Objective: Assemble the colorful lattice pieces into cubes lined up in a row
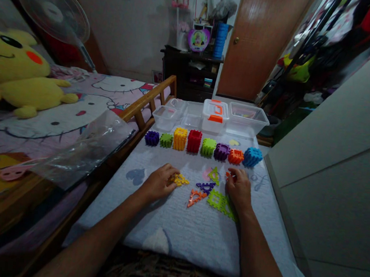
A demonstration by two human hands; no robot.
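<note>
My left hand is closed on the near end of a yellow interlocking building piece, its fingertips partly covering it. At the right, my right hand pinches an orange piece, of which only a small edge shows. Between the hands lie a green triangle piece, a dark blue triangle piece and an orange triangle piece. A green square piece lies beside another green piece, partly hidden by my right wrist.
Across the cloth-covered table stands a row of stacked pieces, including a red stack and a blue stack. Behind are a lidded clear box and an open clear bin. A wooden bed rail borders the left; a white cabinet the right.
</note>
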